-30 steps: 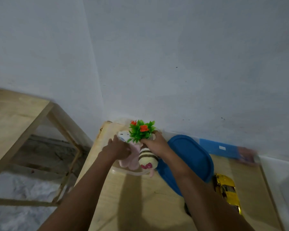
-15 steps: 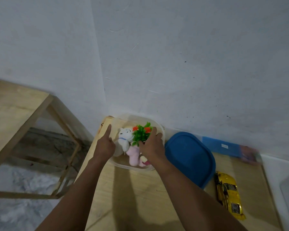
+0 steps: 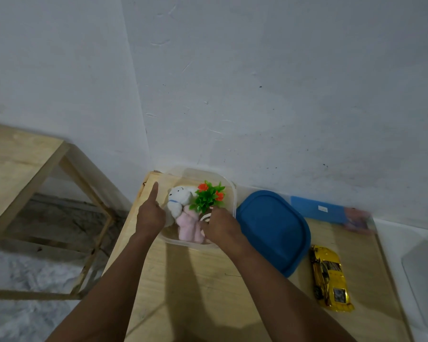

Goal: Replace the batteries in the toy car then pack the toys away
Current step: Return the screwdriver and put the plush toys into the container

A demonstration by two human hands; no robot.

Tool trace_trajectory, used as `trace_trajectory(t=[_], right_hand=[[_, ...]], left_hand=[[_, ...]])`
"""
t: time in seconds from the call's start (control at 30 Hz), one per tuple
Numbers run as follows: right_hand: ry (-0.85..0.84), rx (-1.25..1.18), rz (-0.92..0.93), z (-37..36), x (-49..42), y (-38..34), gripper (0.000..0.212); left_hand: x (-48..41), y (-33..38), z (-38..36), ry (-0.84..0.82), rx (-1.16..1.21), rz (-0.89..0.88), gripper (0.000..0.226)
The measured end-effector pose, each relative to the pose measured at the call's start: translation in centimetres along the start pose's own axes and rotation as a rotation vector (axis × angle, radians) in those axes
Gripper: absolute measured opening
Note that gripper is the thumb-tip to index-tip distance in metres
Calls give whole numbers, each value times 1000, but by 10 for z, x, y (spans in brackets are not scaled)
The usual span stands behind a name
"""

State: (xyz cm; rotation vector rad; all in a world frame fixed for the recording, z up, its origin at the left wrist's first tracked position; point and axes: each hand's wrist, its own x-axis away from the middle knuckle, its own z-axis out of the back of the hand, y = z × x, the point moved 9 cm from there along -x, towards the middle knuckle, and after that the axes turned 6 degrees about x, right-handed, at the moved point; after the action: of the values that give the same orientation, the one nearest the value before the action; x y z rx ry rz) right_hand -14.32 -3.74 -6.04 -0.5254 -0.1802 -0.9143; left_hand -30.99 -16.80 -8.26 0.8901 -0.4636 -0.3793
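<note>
The pale wooden table (image 3: 195, 280) stands in a corner of whitewashed walls, and the packing step is in hand on it. At its far left end sits a clear plastic tub (image 3: 231, 193), open, and just beside it on the right lies its blue oval plastic lid (image 3: 269, 228). The yellow toy car (image 3: 329, 277) lies near the lid's right edge, on the table and outside the tub, so it is not yet packed; whether its batteries are changed cannot be told. The left hand (image 3: 150, 215) rests against the tub's left wall with one finger straight out along it; whether the other fingers hook the rim is hidden. The right hand (image 3: 220, 225) reaches into the tub, back to the camera, fingers curled down among the toys; whether they grip anything cannot be told. Inside lie a pink plush toy (image 3: 188, 225), a white plush animal (image 3: 179, 197), a green plastic plant with orange flowers (image 3: 208, 197) and a partly hidden striped toy (image 3: 206, 218). The next move probably calls for settling these low, fetching the car, then fitting the lid.
</note>
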Motion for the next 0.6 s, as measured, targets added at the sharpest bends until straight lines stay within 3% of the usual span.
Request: trace_trajectory(t=[0.07, 0.17, 0.3, 0.47, 0.6], right_hand=[[-3, -39, 56, 16, 5, 0, 30], [154, -102, 141, 55, 27, 10, 28], [244, -291, 23, 73, 60, 70, 29], [117, -210, -242, 44, 91, 156, 38], [-40, -83, -379, 19, 119, 216, 63]], left_hand=[[-3, -2, -1, -12, -14, -3, 76], [-6, -3, -2, -25, -12, 8, 75], [-4, -2, 6, 86, -2, 32, 62], [27, 2, 19, 327, 129, -2, 43], [44, -1, 8, 356, 158, 34, 39]])
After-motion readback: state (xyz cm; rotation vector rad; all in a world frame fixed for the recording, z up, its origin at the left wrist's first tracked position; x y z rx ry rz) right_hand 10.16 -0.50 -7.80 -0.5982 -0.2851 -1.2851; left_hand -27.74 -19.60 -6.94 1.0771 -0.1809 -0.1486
